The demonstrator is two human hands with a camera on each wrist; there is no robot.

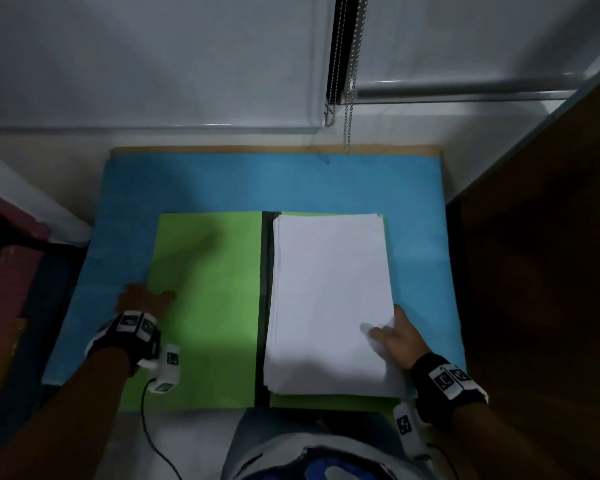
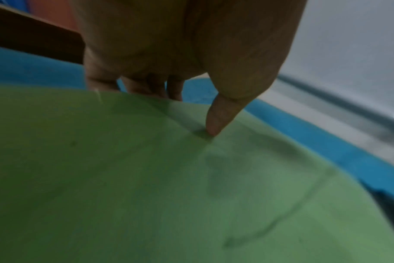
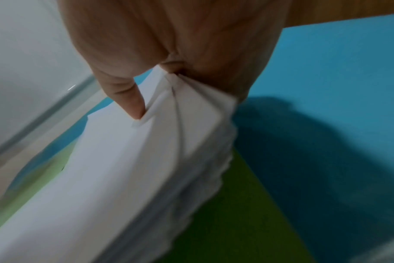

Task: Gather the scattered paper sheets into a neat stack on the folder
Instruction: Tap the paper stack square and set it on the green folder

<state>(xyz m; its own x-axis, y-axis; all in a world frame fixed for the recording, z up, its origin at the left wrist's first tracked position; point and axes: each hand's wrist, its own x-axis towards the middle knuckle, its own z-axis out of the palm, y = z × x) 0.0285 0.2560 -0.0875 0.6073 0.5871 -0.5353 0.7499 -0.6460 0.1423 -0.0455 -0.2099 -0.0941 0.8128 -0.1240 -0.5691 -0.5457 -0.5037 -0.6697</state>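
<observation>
The paper stack lies on the right half of the green folder, its near right corner pinched by the right hand while the left hand pinches the folder's left edge, so a careless tug could fan the sheets.

Right hand pinches a corner of the stack of white paper sheets, thumb on top; below the grip, loose edges fan over the flat green folder, with the blue mat alongside.
</observation>
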